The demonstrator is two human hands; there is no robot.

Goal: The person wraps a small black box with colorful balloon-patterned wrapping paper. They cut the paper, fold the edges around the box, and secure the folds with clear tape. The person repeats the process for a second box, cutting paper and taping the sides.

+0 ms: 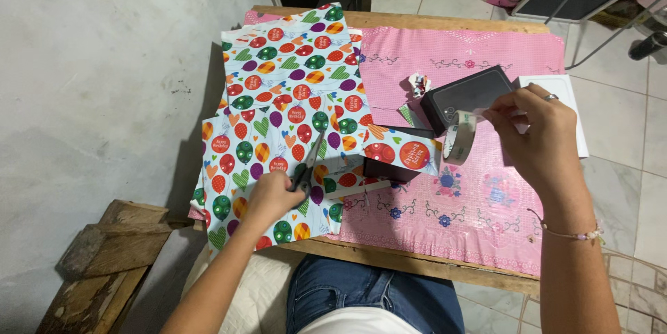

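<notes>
My left hand point(272, 194) grips the handles of a pair of scissors point(308, 162), whose blades point up over the balloon-patterned wrapping paper point(278, 84). Raised over the table's right side, my right hand point(538, 136) holds a roll of clear tape point(458, 137) and pinches its pulled-out end. A dark box partly wrapped in the same balloon paper point(399, 155) lies between my hands. Just behind the tape roll stands a black box point(467, 94).
A pink flowered cloth point(451, 209) covers the wooden table point(417, 264). A white box point(566, 94) lies at the right behind my hand, a small paper scrap point(419, 84) near the black box. A grey wall point(104, 84) is at the left, wooden planks point(104, 251) beside my knee.
</notes>
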